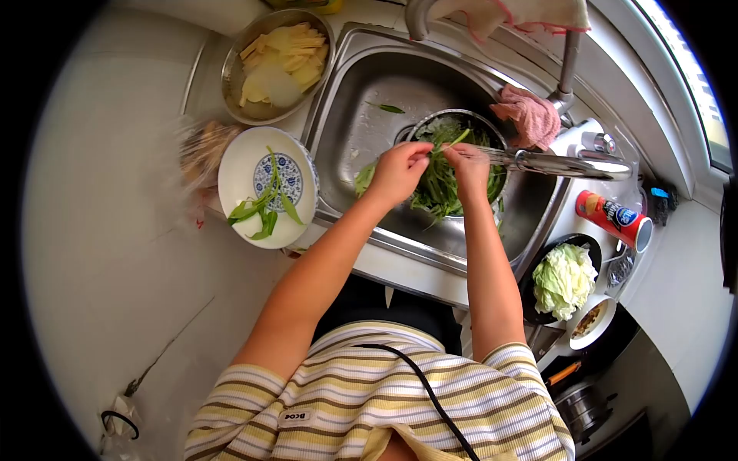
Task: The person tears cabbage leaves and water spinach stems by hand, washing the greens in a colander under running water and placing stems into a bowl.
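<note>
Over the metal sink (361,92), my left hand (400,174) and my right hand (467,170) are close together, fingers pinched on a stalk of leafy greens (460,139). Below them, a round metal bowl (492,127) stands in the sink, heaped with more long-leaved greens (438,188). Part of this heap is hidden by my hands. Left of the sink, a white bowl (234,173) with a blue pattern holds a few green sprigs (265,203). One loose leaf (390,108) lies on the sink floor.
A metal basin of pale cut pieces (284,58) stands at upper left. The faucet (573,164) reaches over the sink from the right, near a pink cloth (529,115). Further right are a red can (615,220), cabbage leaves (565,280) in a dark pan and a small white bowl (603,326).
</note>
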Available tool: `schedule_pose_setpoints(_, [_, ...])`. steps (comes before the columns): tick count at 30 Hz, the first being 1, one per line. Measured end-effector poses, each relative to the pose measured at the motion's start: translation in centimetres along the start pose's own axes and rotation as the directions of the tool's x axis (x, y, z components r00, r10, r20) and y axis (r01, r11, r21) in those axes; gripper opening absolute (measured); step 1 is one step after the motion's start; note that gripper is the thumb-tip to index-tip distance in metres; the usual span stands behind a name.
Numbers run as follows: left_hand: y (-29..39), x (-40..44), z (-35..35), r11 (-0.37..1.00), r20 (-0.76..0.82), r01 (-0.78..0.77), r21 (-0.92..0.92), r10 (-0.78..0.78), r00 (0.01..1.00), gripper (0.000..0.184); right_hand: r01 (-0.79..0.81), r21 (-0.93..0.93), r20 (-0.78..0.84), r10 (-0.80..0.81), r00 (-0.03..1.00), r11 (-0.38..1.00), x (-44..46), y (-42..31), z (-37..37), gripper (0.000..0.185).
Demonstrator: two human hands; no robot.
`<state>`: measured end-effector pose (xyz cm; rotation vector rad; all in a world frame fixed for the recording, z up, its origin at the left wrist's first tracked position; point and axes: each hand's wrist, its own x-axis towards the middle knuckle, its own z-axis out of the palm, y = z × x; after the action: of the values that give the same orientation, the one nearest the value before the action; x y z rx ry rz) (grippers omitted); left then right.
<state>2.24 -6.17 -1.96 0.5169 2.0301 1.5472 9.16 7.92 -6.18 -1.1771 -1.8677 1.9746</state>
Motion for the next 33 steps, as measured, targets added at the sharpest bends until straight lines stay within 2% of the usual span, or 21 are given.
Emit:
schedule_pose_setpoints(1, [-0.9, 1.0, 1.7, 0.990, 0.030, 0.077, -0.116, -0.074, 0.997, 0.023, 0.003, -0.005, -0.010, -0.003, 1.000, 1.000, -0.6, -1.3, -0.2, 0.011])
schedule_pose_setpoints(2, [-0.6, 1.7, 2.3, 0.990, 0.035, 0.072, -0.121, -0.068, 0.997, 0.023, -0.010, 0.137, 0.029, 0.006, 1.000, 0.990, -1.0, -2.3, -0.4, 0.011])
schedule_pose_setpoints(4, [0.0, 2.8, 3.2, 0.984, 0.155, 0.031, 0.177, -0.059, 0.986, 0.026, -0.009, 0.331, 0.101, -0.026, 0.995, 0.944, -0.8, -2.9, -1.0, 0.013])
schedule_pose_setpoints(5, [0.1, 3.0, 3.1, 0.983, 0.157, 0.035, 0.178, -0.064, 0.986, 0.026, -0.013, 0.332, 0.101, -0.021, 0.995, 0.943, -0.7, -3.1, -1.4, 0.013])
schedule_pose_setpoints(7, [0.1, 3.1, 2.3, 0.974, 0.153, 0.155, -0.167, -0.130, 0.980, 0.030, -0.198, 0.512, 0.184, 0.118, 0.976, 0.836, -0.7, -4.5, -1.7, 0.017])
schedule_pose_setpoints(9, [0.2, 3.0, 1.4, 0.960, 0.147, 0.164, -0.225, -0.133, 0.980, 0.029, -0.215, 0.566, 0.233, 0.096, 0.968, 0.795, 0.6, -3.7, -2.1, 0.020])
schedule_pose_setpoints(11, [0.5, 3.0, 0.0, 0.953, 0.136, 0.176, -0.247, -0.146, 0.980, 0.026, -0.302, 0.682, 0.342, 0.075, 0.937, 0.667, 1.1, -4.5, -2.4, 0.018])
schedule_pose_setpoints(13, [0.6, 3.0, -1.5, 0.956, 0.190, 0.189, -0.224, -0.148, 0.971, 0.025, -0.321, 0.662, 0.379, 0.067, 0.923, 0.677, 2.0, -4.5, -2.1, 0.021])
schedule_pose_setpoints(14, [0.6, 2.9, -2.1, 0.935, 0.209, 0.214, -0.284, -0.158, 0.965, 0.024, -0.160, 0.482, 0.259, 0.034, 0.965, 0.861, 2.4, -4.5, -1.9, 0.025])
schedule_pose_setpoints(15, [0.9, 2.8, -2.7, 0.908, 0.228, 0.239, -0.343, -0.166, 0.959, 0.023, -0.002, 0.246, 0.149, -0.036, 0.988, 0.969, 2.4, -5.2, -1.5, 0.028])
schedule_pose_setpoints(16, [1.3, 2.8, -3.4, 0.905, 0.278, 0.283, -0.319, -0.196, 0.940, 0.021, 0.088, 0.218, 0.179, -0.129, 0.975, 0.972, 2.0, -6.3, -0.8, 0.035])
schedule_pose_setpoints(17, [1.5, 3.0, -3.7, 0.905, 0.268, 0.284, -0.318, -0.201, 0.942, 0.021, 0.121, 0.238, 0.271, -0.186, 0.945, 0.964, 2.0, -6.8, -0.2, 0.032])
schedule_pose_setpoints(19, [1.5, 3.0, -4.0, 0.910, 0.285, 0.314, -0.270, -0.236, 0.929, 0.021, 0.132, -0.015, 0.544, -0.103, 0.833, 0.991, 2.9, -7.3, -0.2, 0.024])
schedule_pose_setpoints(20, [1.5, 3.2, -4.0, 0.927, 0.266, 0.285, -0.244, -0.219, 0.939, 0.021, 0.121, -0.019, 0.547, -0.091, 0.832, 0.993, 3.1, -7.4, 0.0, 0.024])
schedule_pose_setpoints(22, [1.7, 3.2, -3.9, 0.882, 0.219, 0.338, -0.328, -0.277, 0.936, 0.022, 0.278, -0.326, 0.438, -0.116, 0.891, 0.904, 3.1, -8.0, 0.4, 0.015])
schedule_pose_setpoints(24, [2.3, 3.2, -4.0, 0.798, 0.161, 0.406, -0.446, -0.375, 0.913, 0.020, 0.344, -0.370, 0.424, -0.173, 0.889, 0.863, 2.9, -8.5, 0.7, 0.015])
schedule_pose_setpoints(26, [2.0, 2.9, -4.4, 0.782, 0.171, 0.454, -0.428, -0.423, 0.890, 0.016, 0.407, -0.401, 0.416, -0.232, 0.879, 0.821, 2.5, -8.3, 1.9, 0.016])
schedule_pose_setpoints(28, [2.6, 2.5, -4.8, 0.764, 0.182, 0.501, -0.406, -0.470, 0.864, 0.014, 0.504, -0.414, 0.306, -0.405, 0.861, 0.758, 2.2, -7.8, 3.6, 0.017])
schedule_pose_setpoints(29, [3.0, 2.3, -5.2, 0.731, 0.156, 0.523, -0.439, -0.511, 0.845, 0.012, 0.502, -0.406, 0.305, -0.404, 0.862, 0.764, 2.0, -7.5, 4.6, 0.017])
schedule_pose_setpoints(32, [3.2, 2.0, -6.3, 0.694, 0.109, 0.546, -0.469, -0.569, 0.815, 0.011, 0.206, -0.271, 0.083, -0.190, 0.978, 0.940, 1.5, -6.6, 7.9, 0.015])
schedule_pose_setpoints(33, [3.1, 2.0, -6.8, 0.687, 0.091, 0.552, -0.473, -0.585, 0.806, 0.011, 0.205, -0.264, 0.083, -0.189, 0.978, 0.943, 1.6, -5.8, 8.7, 0.015])
